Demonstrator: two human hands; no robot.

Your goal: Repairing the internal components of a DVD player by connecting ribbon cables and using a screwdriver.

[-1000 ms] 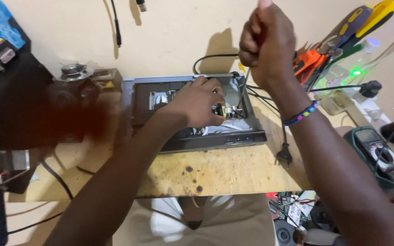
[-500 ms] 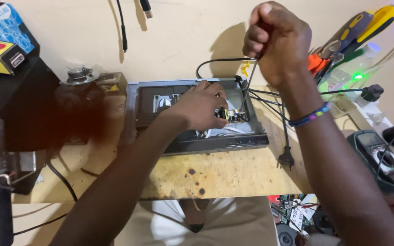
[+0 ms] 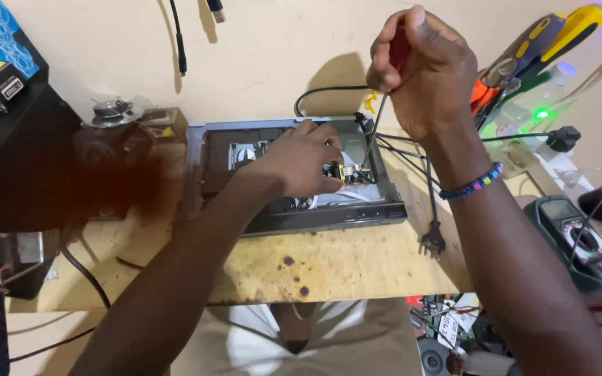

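A: So, which step is this?

B: A screw or fitting inside the opened player (image 3: 294, 174), I'd judge. The right hand (image 3: 426, 69) has its grip clenched round a red-handled screwdriver (image 3: 377, 125), shaft slanting down to the small circuit board (image 3: 339, 170) at the right end of the case.

A: And the left hand (image 3: 301, 160)?

B: Resting inside the case, fingers curled by the board; whether they pinch anything, I cannot tell.

A: What does the next move call for?

B: Probably keeping the tip seated and the shaft steady while the left hand braces the board.

A: Where's the player?

B: On the wooden tabletop (image 3: 336, 264), its lid off. Inside: the board, a disc mechanism, pale ribbon cable. Its black plug (image 3: 432, 240) lies loose beside it.
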